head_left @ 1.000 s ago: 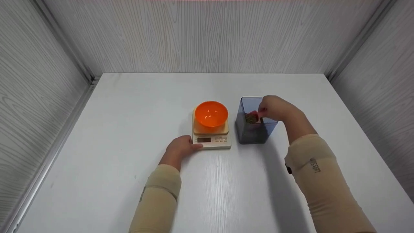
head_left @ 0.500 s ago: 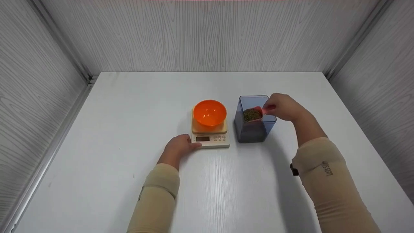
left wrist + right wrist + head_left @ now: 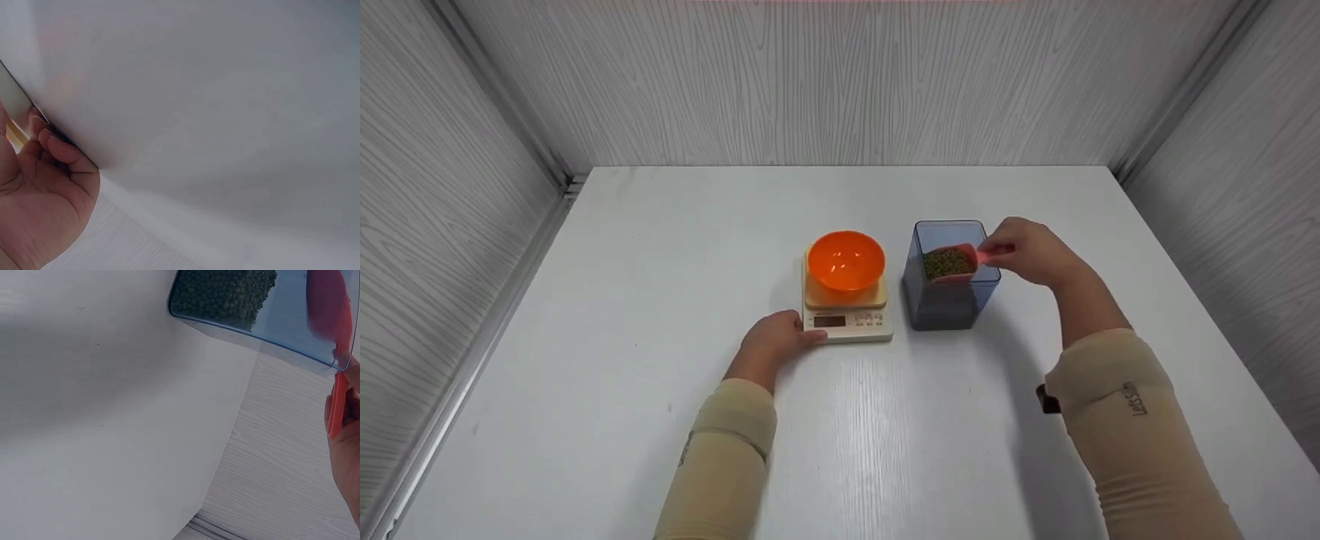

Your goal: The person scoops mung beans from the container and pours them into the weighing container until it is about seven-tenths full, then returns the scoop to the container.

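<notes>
An orange bowl [image 3: 846,262] sits on a cream kitchen scale [image 3: 862,331] with a dark display. My left hand [image 3: 772,341] grips the scale's front left corner, thumb along the front edge. In the left wrist view, its fingers [image 3: 62,147] curl at the scale's side. To the right stands a clear bluish container [image 3: 941,307] with small green beans [image 3: 216,295] low inside. My right hand [image 3: 1035,251] pinches the handle of a red scoop [image 3: 958,279] at the container's mouth. Beans heap in the scoop, which lies roughly level within the rim.
The white table [image 3: 675,247] is bounded by grey wood-grain panels at the back [image 3: 840,90] and both sides. The container stands a small gap away from the scale.
My right hand has drawn back to the right and raised the scoop, now showing a full heap of beans, from deeper in the container. My left hand stays on the scale.
</notes>
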### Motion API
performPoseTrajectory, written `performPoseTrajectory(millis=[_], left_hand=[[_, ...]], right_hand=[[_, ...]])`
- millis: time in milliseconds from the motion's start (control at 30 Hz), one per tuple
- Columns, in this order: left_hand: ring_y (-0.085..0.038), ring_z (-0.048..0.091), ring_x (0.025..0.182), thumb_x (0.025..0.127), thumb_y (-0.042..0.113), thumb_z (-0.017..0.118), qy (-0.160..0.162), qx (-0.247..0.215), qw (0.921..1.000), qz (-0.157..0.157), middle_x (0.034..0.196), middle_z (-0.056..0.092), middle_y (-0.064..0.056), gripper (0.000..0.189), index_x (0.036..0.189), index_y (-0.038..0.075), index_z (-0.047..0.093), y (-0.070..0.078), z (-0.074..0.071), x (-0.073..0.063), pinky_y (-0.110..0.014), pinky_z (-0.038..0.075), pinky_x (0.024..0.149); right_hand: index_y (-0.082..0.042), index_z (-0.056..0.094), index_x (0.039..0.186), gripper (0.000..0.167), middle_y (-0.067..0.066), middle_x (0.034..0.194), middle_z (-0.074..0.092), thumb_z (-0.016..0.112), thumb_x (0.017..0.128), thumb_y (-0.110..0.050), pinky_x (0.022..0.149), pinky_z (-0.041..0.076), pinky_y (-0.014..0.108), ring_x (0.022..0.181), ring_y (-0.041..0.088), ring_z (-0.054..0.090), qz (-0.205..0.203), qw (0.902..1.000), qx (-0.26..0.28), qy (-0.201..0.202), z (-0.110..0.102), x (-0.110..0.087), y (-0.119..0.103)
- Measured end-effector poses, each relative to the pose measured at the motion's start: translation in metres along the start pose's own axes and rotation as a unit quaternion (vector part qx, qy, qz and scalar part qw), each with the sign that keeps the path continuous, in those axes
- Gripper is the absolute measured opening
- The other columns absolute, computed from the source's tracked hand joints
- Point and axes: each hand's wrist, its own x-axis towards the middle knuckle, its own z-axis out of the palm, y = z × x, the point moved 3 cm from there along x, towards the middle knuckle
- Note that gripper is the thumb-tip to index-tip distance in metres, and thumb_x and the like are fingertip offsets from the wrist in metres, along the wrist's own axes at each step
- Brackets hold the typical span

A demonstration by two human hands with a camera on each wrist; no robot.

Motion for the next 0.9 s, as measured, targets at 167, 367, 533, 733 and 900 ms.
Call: performPoseTrajectory(millis=[167,367,533,733,900], left_hand=[[-0.022,0.047,0.079,0.077,0.049,0.066,0.002,0.015,0.9999,0.001,0.079,0.050,-0.004,0.040,0.088,0.012,0.055,0.000,-0.001,0.001,-0.033,0.037,0.072],[-0.022,0.047,0.080,0.077,0.050,0.065,-0.003,0.021,0.9998,0.003,0.080,0.050,-0.004,0.041,0.089,0.012,0.055,-0.001,0.000,0.003,-0.034,0.037,0.073],[-0.023,0.047,0.081,0.078,0.049,0.066,-0.003,0.018,0.9998,0.002,0.082,0.051,-0.005,0.041,0.090,0.012,0.056,0.000,0.001,0.002,-0.034,0.037,0.075],[-0.023,0.047,0.084,0.077,0.049,0.066,0.000,0.003,1.0000,-0.008,0.084,0.052,-0.005,0.040,0.091,0.013,0.056,0.000,0.001,0.001,-0.035,0.038,0.077],[-0.023,0.047,0.083,0.077,0.050,0.066,0.000,-0.002,0.9999,-0.010,0.083,0.052,-0.005,0.040,0.090,0.013,0.056,0.000,0.001,0.001,-0.035,0.038,0.075]], right_hand=[[-0.006,0.070,0.098,0.016,0.008,0.094,0.057,0.065,0.084,-0.012,0.075,0.041,0.037,0.088,0.021,0.050,-0.007,0.9997,0.013,0.019,-0.001,-0.003,0.003],[-0.006,0.070,0.098,0.017,0.007,0.094,0.057,0.066,0.084,-0.016,0.074,0.041,0.035,0.088,0.020,0.049,-0.004,0.9993,0.027,0.025,-0.001,-0.005,0.010],[-0.008,0.071,0.099,0.019,0.007,0.095,0.058,0.067,0.084,-0.018,0.073,0.041,0.033,0.087,0.019,0.049,0.008,0.9983,0.049,0.031,-0.002,-0.008,0.015],[-0.009,0.071,0.098,0.019,0.005,0.095,0.058,0.067,0.084,-0.020,0.072,0.042,0.029,0.087,0.017,0.049,0.017,0.9955,0.082,0.044,-0.005,-0.012,0.018],[-0.009,0.070,0.100,0.021,0.004,0.097,0.058,0.066,0.084,-0.022,0.073,0.043,0.025,0.088,0.016,0.050,0.026,0.9931,0.099,0.056,-0.003,-0.016,0.025]])
